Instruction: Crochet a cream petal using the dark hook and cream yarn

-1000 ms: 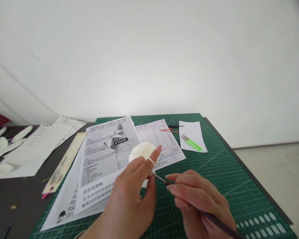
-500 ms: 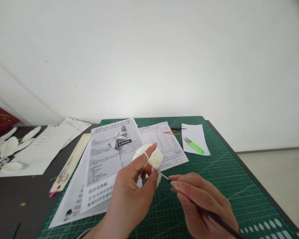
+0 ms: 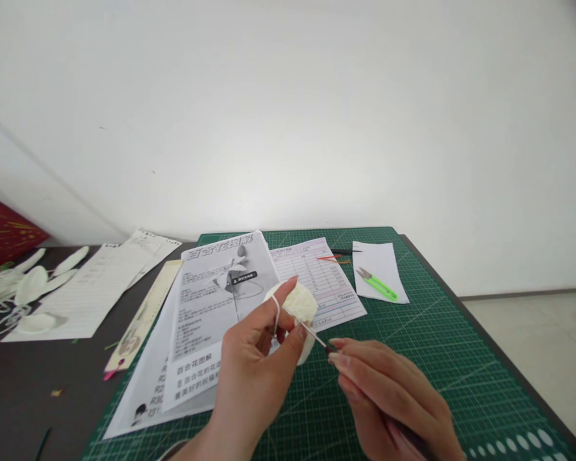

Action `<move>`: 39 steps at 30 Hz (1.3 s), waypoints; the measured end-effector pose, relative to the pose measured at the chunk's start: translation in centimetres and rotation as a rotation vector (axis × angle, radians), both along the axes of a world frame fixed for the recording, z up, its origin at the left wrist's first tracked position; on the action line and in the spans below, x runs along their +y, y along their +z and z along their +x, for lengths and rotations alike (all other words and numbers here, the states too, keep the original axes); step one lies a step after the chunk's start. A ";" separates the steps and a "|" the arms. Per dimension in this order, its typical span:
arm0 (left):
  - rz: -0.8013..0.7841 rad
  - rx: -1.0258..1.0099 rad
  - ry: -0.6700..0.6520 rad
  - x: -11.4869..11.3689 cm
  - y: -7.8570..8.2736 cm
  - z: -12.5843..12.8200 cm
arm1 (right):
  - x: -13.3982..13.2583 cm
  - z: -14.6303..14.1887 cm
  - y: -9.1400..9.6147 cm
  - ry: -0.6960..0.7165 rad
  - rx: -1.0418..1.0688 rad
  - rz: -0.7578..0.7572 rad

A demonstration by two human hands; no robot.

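My left hand [image 3: 256, 358] is closed on a cream-white crocheted piece [image 3: 300, 301], pinching it between thumb and fingers. White yarn [image 3: 276, 312] loops around the raised index finger of that hand. In my right hand [image 3: 388, 394] is a crochet hook [image 3: 315, 336] with a dark handle and a thin metal shaft, gripped like a pen. The hook's tip meets the piece's near edge beside my left thumb; whether it sits inside a stitch cannot be made out.
Under my hands lies a green cutting mat [image 3: 441, 358] with printed sheets [image 3: 206, 307]. Green thread snips [image 3: 378, 285] rest on white paper [image 3: 379, 256] at the right. Several white crocheted petals [image 3: 37, 323] and a ruler-like strip [image 3: 144, 314] lie left.
The view has shifted slightly, so the table's contents sit a little further right. The crocheted piece has turned slightly in my left hand. The hook stays at its edge.
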State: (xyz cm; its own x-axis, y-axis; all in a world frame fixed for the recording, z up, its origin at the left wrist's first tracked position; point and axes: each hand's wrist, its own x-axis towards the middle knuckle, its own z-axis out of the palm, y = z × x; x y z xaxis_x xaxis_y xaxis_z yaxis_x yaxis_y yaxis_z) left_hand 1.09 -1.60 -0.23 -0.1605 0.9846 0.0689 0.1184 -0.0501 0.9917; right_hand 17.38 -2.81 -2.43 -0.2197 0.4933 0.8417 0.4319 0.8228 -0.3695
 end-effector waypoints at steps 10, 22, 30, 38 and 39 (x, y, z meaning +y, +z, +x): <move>0.265 0.328 0.154 -0.6 -0.9 -0.1 | -0.2 0.1 0.2 0.027 0.062 -0.068; 0.511 0.525 0.064 -0.8 -1.1 -0.1 | 0.9 -1.3 -0.5 0.157 0.495 -0.366; 0.493 0.603 -0.051 0.1 -0.8 -0.2 | 1.0 0.2 -0.6 0.130 -0.044 0.014; 0.491 0.592 -0.051 0.1 -0.7 -0.2 | 0.9 -0.5 -0.5 0.114 0.292 -0.292; 0.465 0.552 -0.043 0.0 -0.7 -0.2 | 1.1 -0.7 -0.5 0.146 0.429 -0.397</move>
